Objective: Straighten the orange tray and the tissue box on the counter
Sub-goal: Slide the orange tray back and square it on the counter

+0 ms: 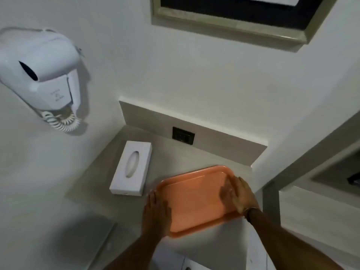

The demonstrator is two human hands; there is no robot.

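Observation:
An empty orange tray (196, 195) lies on the grey counter (171, 154), skewed to the counter's edges. My left hand (156, 213) lies flat on the tray's left rim, fingers together and pointing away from me. My right hand (238, 193) presses on the tray's right rim, fingers spread over the edge. A white tissue box (131, 168) with an oval slot rests to the left of the tray, apart from it, its long side running slantwise toward the back wall.
A white wall-mounted hair dryer (40, 73) with a coiled cord hangs at the left. A black socket (183, 137) sits in the grey backsplash behind the counter. A framed mirror (233, 18) hangs above. A grey frame (311, 151) stands to the right.

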